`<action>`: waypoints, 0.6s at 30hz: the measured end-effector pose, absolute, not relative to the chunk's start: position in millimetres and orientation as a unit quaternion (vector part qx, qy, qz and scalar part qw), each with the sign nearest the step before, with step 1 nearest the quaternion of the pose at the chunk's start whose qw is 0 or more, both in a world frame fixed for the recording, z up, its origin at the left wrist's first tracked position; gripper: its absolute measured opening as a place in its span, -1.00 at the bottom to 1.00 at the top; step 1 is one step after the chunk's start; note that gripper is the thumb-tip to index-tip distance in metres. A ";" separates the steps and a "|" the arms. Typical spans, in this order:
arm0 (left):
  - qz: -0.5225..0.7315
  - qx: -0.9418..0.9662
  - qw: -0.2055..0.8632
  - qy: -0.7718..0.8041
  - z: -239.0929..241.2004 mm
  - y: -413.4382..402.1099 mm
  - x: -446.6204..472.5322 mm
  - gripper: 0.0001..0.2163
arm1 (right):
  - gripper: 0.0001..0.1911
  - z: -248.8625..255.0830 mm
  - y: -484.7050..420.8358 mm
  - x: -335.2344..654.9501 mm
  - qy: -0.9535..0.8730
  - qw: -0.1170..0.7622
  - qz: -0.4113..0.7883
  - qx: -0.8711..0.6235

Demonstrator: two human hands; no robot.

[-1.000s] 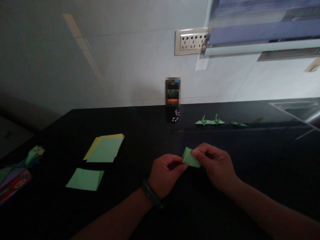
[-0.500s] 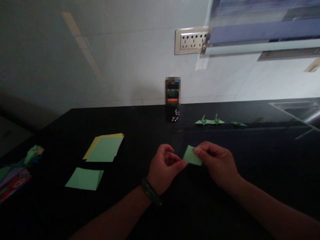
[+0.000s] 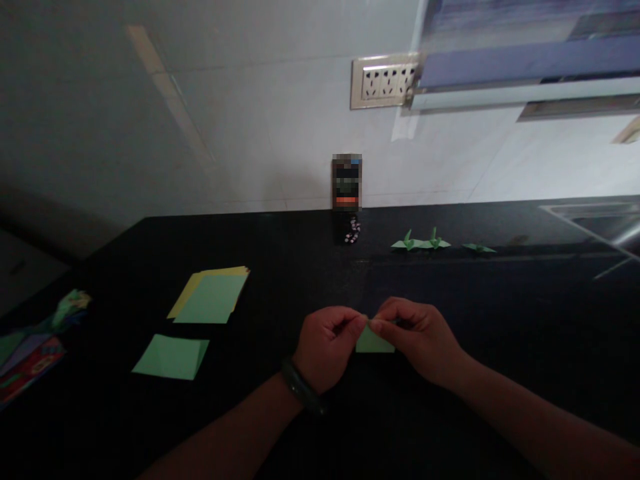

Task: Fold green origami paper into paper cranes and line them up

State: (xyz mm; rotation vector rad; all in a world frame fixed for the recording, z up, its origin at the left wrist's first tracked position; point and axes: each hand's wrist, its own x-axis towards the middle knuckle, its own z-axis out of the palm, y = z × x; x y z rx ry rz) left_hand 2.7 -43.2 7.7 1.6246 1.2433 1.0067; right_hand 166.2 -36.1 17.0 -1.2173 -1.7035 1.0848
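Observation:
A small folded piece of green paper (image 3: 374, 341) hangs between both hands over the black countertop (image 3: 500, 320). My left hand (image 3: 325, 343), with a dark band on its wrist, pinches the paper's top corner with curled fingers. My right hand (image 3: 420, 337) pinches the same top edge from the right. The fingertips of both hands meet above the paper.
A stack of green and yellow sheets (image 3: 210, 297) and a single folded green sheet (image 3: 171, 357) lie at the left. Three folded green paper cranes (image 3: 423, 241) stand at the back right. A phone (image 3: 347, 181) leans on the wall. Coloured paper packets (image 3: 30, 347) lie at the far left.
The hands came together and lowered. The paper, held out flat by my right hand before, now hangs down from both hands' pinch.

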 end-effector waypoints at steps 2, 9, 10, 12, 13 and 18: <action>0.398 0.660 0.390 0.505 8.3 -43.6 2.1 -0.76 | -0.81 17.0 -36.4 165.6 -0.671 0.379 0.425 -0.475; 0.354 0.666 0.446 0.482 6.4 -41.2 2.6 -0.77 | -0.82 14.0 -33.7 170.4 -0.672 0.382 0.419 -0.476; 0.346 0.677 0.444 0.475 5.9 -40.7 2.5 -0.78 | -0.82 14.1 -33.4 171.4 -0.673 0.381 0.420 -0.475; 0.336 0.697 0.431 0.464 5.9 -40.2 2.0 -0.77 | -0.82 14.9 -33.2 172.6 -0.671 0.377 0.428 -0.474; 0.337 0.700 0.431 0.459 6.5 -40.1 1.7 -0.77 | -0.82 15.5 -33.3 172.6 -0.666 0.372 0.438 -0.476; 0.368 0.597 0.533 0.473 11.5 -39.7 0.6 -0.75 | -0.80 18.7 -33.1 169.2 -0.566 0.366 0.571 -0.468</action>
